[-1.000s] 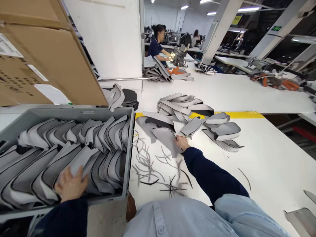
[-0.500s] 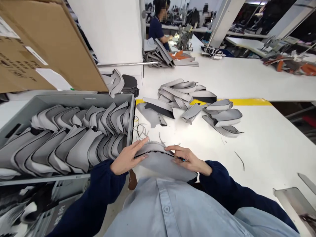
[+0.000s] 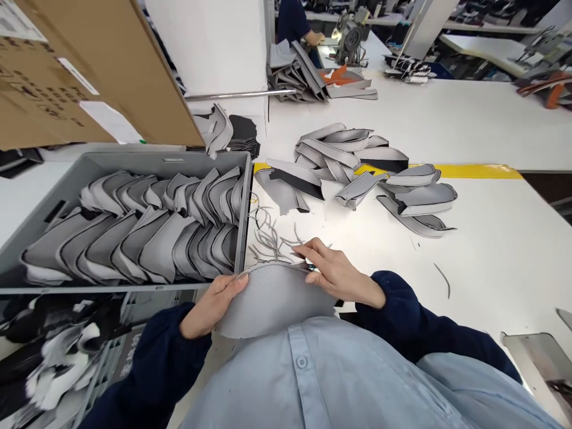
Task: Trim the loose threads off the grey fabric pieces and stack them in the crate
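Single head-worn view, looking forward and steeply down over the wearer's chest. Both hands sit close under the lens: left hand, right hand. Grey crate left of the left hand; white table runs ahead and right of the right hand. Far workstations show along the top edge.

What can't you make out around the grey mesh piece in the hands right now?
Head view only:
- Grey mesh fabric piece: its near edge is hidden behind the light blue shirt.
- Right hand: something dark sits under the fingers; too small to identify.
- Left hand: palm side hidden by the piece.
- Grey plastic crate: lower layers hidden by the stacked grey pieces.
- Brown cardboard box: label print blurred, cut off by the frame edge.
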